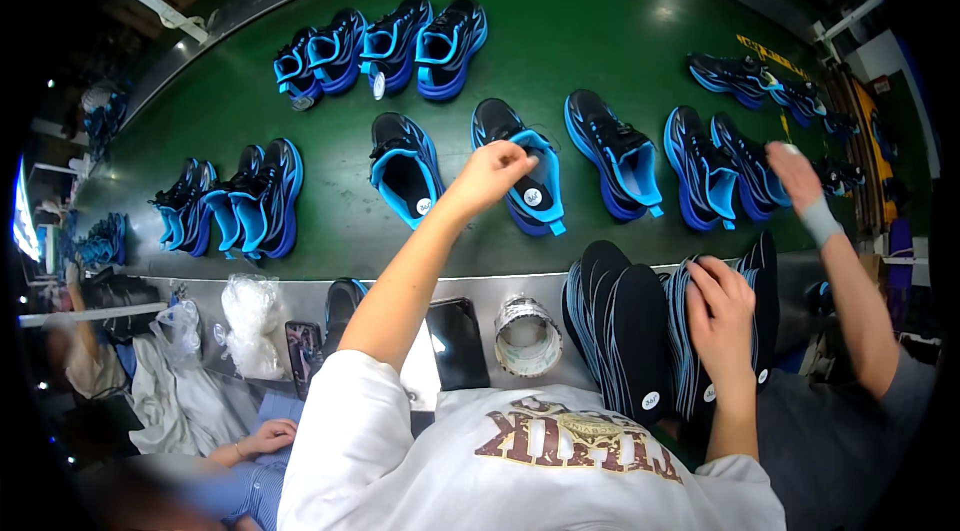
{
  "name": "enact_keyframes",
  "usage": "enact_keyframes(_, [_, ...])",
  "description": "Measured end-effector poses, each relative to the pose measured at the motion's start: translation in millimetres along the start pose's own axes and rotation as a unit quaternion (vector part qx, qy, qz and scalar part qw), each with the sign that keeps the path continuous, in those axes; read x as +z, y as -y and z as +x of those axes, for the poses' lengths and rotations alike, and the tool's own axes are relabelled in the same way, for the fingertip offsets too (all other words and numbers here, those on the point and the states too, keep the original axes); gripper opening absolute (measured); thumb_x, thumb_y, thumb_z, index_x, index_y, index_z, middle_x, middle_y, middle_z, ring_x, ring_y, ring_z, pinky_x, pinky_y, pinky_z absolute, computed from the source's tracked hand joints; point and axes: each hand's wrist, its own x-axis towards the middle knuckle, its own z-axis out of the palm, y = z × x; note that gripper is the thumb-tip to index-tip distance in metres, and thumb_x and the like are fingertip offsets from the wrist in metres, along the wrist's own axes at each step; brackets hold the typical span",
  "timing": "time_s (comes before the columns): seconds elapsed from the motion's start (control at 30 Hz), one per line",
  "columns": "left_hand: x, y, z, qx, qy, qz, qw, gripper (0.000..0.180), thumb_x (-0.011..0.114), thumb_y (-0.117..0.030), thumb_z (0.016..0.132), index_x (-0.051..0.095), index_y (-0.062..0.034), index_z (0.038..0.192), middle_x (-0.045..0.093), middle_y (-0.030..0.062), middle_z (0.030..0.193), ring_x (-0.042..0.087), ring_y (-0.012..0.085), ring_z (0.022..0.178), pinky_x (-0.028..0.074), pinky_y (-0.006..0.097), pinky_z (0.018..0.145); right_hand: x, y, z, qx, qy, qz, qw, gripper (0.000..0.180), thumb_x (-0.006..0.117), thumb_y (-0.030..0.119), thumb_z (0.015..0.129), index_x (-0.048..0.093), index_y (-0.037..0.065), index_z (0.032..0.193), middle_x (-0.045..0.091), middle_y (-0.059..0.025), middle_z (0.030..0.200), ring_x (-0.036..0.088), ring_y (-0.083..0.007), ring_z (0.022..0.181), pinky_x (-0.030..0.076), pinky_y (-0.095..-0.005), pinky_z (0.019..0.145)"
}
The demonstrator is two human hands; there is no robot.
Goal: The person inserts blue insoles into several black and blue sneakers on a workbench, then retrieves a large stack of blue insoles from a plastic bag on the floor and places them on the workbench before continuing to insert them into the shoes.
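Observation:
My left hand (pixel 492 176) is over the opening of a black and blue sneaker (pixel 492 123) on the green belt. Its fingers are curled together near the tongue; what they pinch, if anything, is hidden. A black insole with a round white sticker (pixel 533 197) shows at the heel inside that sneaker. Lower right, my right hand (pixel 722 306) has its fingers bent around the upper end of a stack of black insoles (pixel 682 331). Beside it on the left stands another insole stack (pixel 635 331), and a further insole (pixel 764 291) is on the right.
Several matching sneakers (pixel 450 46) sit in rows on the green belt (pixel 560 21). A co-worker's hand (pixel 795 176) reaches in at right. Along the metal edge are a tape roll (pixel 528 336), a dark tablet-like panel (pixel 458 343), a phone (pixel 303 351) and a clear plastic bag (pixel 252 321).

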Motion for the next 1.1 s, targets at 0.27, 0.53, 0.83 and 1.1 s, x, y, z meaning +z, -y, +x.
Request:
enact_keyframes(0.27, [-13,-46,-25,-0.134,-0.076,-0.525,0.837,0.011,0.045,-0.010,0.073,0.047,-0.0063,0.063,0.058,0.0103,0.075,0.029,0.0099,0.039,0.022,0.023,0.039,-28,-23,-94,0.245,0.135,0.072,0.957,0.059,0.061,0.025,0.076,0.036,0.012,0.128,0.037,-0.0313,0.121,0.044,-0.0430,0.106,0.040,-0.0372,0.085])
enact_keyframes(0.53, [55,-46,19,-0.110,-0.083,-0.386,0.912,0.020,0.049,-0.011,0.071,0.036,-0.0099,0.056,0.032,-0.0004,0.049,0.031,0.0104,0.041,0.024,0.026,0.040,-19,-31,-117,0.198,0.085,0.009,0.976,0.042,0.043,0.012,0.086,0.035,-0.002,0.125,0.038,-0.0327,0.119,0.043,-0.0438,0.105,0.039,-0.0387,0.086])
enact_keyframes(0.83, [124,-43,56,0.084,-0.062,0.213,0.971,0.052,0.058,-0.040,0.076,0.042,-0.0049,0.111,0.056,0.0202,0.088,0.056,0.0372,0.078,0.046,0.043,0.066,-46,-53,-102,0.153,0.147,0.032,0.977,0.015,0.043,0.008,0.086,0.049,-0.004,0.092,0.051,-0.0279,0.098,0.051,-0.0419,0.092,0.043,-0.0420,0.078])
enact_keyframes(1.1, [117,-43,112,0.010,-0.026,0.060,0.998,0.047,0.045,-0.042,0.082,0.054,0.0035,0.078,0.057,0.0223,0.074,0.056,0.0357,0.073,0.043,0.042,0.067,-82,-58,42,0.068,0.186,0.091,0.976,0.014,0.043,0.011,0.086,0.048,-0.003,0.087,0.048,-0.0201,0.081,0.048,-0.0372,0.080,0.040,-0.0365,0.071])
